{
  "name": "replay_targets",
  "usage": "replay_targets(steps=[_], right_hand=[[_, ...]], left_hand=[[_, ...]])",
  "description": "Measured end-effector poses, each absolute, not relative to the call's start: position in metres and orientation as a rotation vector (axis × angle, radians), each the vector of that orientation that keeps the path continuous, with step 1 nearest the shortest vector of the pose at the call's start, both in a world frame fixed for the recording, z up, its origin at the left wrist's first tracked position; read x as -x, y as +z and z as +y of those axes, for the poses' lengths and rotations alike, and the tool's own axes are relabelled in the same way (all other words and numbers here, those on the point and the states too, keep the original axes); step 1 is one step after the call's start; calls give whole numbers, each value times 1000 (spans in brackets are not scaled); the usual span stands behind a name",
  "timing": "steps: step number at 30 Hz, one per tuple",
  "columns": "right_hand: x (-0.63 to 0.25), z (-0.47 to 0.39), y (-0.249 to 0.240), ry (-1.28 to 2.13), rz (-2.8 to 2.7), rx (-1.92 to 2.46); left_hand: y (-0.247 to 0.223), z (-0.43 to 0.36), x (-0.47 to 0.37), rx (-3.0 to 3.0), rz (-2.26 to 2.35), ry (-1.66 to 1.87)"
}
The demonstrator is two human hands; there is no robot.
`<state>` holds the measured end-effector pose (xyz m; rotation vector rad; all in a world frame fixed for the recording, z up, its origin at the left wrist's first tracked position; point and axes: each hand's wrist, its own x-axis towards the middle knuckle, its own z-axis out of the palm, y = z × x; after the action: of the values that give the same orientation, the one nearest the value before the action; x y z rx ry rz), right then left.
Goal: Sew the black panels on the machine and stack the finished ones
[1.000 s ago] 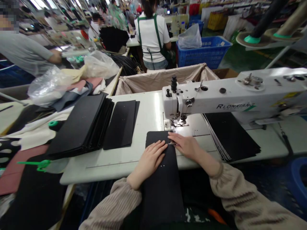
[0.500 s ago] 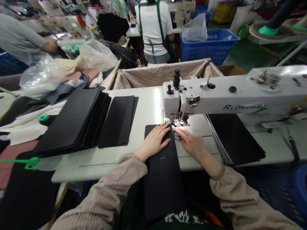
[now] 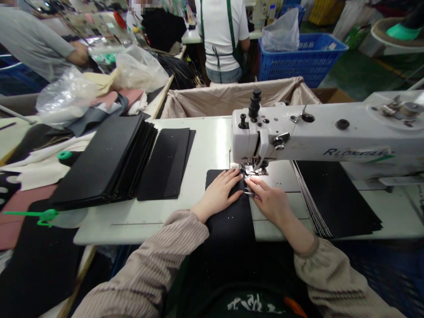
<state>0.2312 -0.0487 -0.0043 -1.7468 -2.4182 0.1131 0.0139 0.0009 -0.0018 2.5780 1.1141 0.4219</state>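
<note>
A long black panel (image 3: 230, 225) lies on the white table, its far end at the needle area of a white sewing machine (image 3: 298, 132) and its near end hanging toward my lap. My left hand (image 3: 220, 192) rests flat on the panel with the fingers spread a little, fingertips near the presser foot (image 3: 256, 170). Just right of the panel's edge, my right hand (image 3: 270, 201) is closed around small metal snips (image 3: 250, 193), whose tips point left at the panel. Its fingertips are close to the presser foot.
A tall stack of black panels (image 3: 99, 159) and a smaller pile (image 3: 165, 163) lie left. More black panels with pale edges (image 3: 334, 198) lie right, under the machine arm. Behind are a cloth-lined bin (image 3: 212, 101), a blue basket (image 3: 298, 64) and two other people.
The view has shifted slightly, so the machine sits farther right in the picture. Both hands remain by the presser foot, and the snips' tips show more clearly at my right hand.
</note>
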Motion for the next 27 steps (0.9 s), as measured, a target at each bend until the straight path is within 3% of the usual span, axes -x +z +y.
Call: replay_targets(steps=[27], right_hand=[[-230, -48, -5, 156, -2427, 1748]], left_hand=[[-4, 6, -13, -2592, 1084, 493]])
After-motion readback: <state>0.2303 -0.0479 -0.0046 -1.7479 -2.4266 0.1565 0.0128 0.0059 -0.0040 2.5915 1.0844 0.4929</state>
